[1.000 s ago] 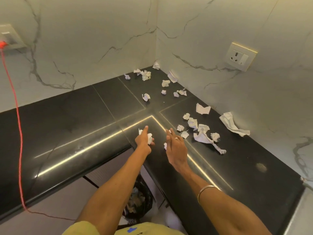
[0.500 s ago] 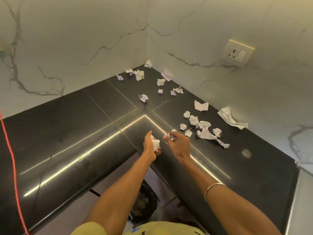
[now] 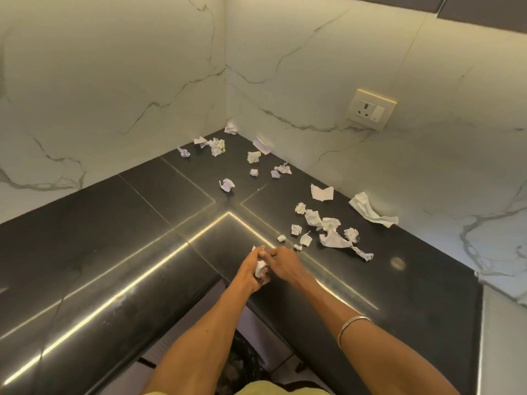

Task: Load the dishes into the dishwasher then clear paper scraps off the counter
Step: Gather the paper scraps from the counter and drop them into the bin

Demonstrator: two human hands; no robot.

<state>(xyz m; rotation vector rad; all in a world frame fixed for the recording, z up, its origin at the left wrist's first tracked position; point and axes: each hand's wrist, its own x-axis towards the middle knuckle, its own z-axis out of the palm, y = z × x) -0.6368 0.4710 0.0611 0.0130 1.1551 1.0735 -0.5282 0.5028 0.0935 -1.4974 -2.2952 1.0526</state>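
Both hands meet over the inner corner of the black L-shaped counter [image 3: 119,252]. My left hand [image 3: 251,270] grips a bunch of crumpled white paper scraps [image 3: 260,267]. My right hand [image 3: 282,265] pinches at the same bunch from the right, fingers curled onto the paper. Several more crumpled scraps lie on the counter: a cluster [image 3: 328,232] just right of my hands, one long strip [image 3: 370,209] by the right wall, and others [image 3: 228,183] back toward the wall corner. No dishes or dishwasher are in view.
White marble-look walls enclose the counter corner, with a wall socket [image 3: 372,112] on the right wall. A dark bin with a black liner [image 3: 242,363] stands on the floor below, between my forearms. A small round mark [image 3: 397,263] is on the counter to the right.
My right hand picked a scrap off the counter and drew in toward my left hand; now both hands are together on the bunch of paper. The view shifted right.
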